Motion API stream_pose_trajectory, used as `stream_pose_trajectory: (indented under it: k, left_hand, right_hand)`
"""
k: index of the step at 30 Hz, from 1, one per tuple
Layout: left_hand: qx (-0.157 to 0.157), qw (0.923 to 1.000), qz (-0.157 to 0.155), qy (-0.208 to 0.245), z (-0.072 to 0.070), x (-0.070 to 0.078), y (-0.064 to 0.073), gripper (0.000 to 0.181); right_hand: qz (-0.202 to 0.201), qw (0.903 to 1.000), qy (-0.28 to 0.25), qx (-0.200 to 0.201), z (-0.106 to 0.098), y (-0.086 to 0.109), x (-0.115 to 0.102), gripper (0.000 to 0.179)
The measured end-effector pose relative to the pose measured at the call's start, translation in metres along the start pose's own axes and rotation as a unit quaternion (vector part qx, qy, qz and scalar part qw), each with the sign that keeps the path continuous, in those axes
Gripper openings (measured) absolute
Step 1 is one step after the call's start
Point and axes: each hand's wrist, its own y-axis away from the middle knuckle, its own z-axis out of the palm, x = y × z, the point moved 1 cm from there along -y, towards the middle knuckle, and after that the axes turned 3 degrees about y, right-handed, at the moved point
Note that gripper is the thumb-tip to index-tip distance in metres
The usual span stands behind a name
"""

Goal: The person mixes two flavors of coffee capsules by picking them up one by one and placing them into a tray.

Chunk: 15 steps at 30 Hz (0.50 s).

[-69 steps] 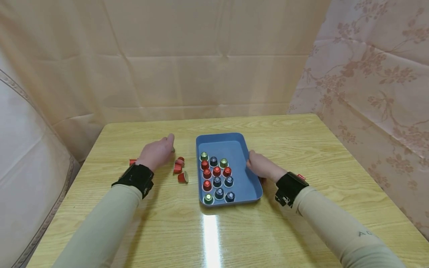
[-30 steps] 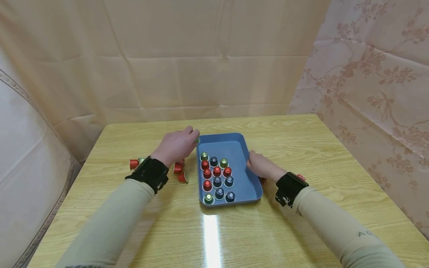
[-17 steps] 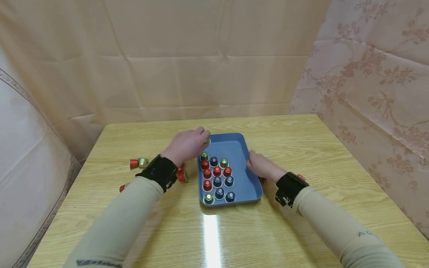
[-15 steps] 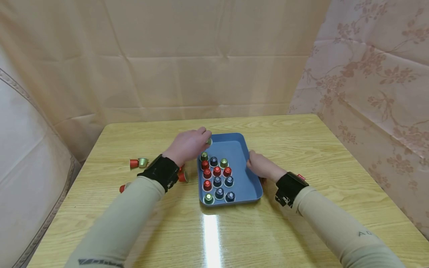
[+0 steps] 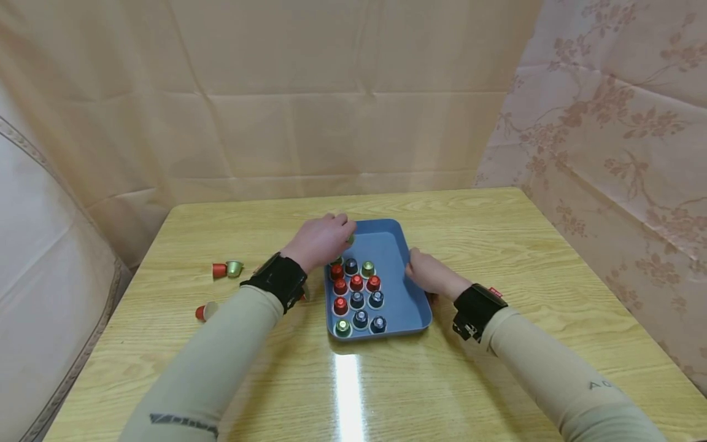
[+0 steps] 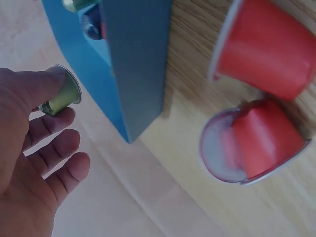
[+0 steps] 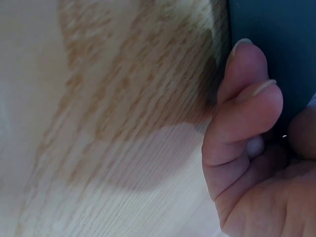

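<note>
Between its thumb and finger my left hand [image 5: 322, 241] pinches a green coffee capsule [image 6: 66, 96], above the far left part of the blue tray [image 5: 381, 242]. The other fingers of that hand are spread below the capsule in the left wrist view. Rows of red, dark blue and green capsules [image 5: 356, 299] stand with their rims down in the tray's left and near part. My right hand [image 5: 432, 272] grips the tray's right wall, with curled fingers against the wall in the right wrist view [image 7: 247, 163]. The left hand partly hides the far left green capsule.
Left of the tray lie loose capsules: a red one [image 5: 219, 271] against a green one [image 5: 234, 269], and another red one [image 5: 201, 312] nearer. More red capsules [image 6: 266, 138] lie beside the tray's left wall, mostly hidden by my left wrist in the head view.
My left hand has carried the green capsule rightward from the left side of the table, over the tray's left rim to above its far part. The right hand stays at the tray.
</note>
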Motion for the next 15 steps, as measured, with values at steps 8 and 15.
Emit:
stream_pose_trajectory:
  k: [8,15]
  left_hand:
    - [-0.027,0.9996,-0.005,-0.006,0.011,-0.009,0.000,0.025]
    - [-0.042,0.9991,-0.010,-0.001,0.017,-0.014,0.000,0.026]
  right_hand:
    - [0.002,1.0000,0.008,0.003,0.000,-0.001,-0.001,0.028]
    - [0.002,0.9999,0.010,0.005,-0.001,0.000,-0.001,0.027]
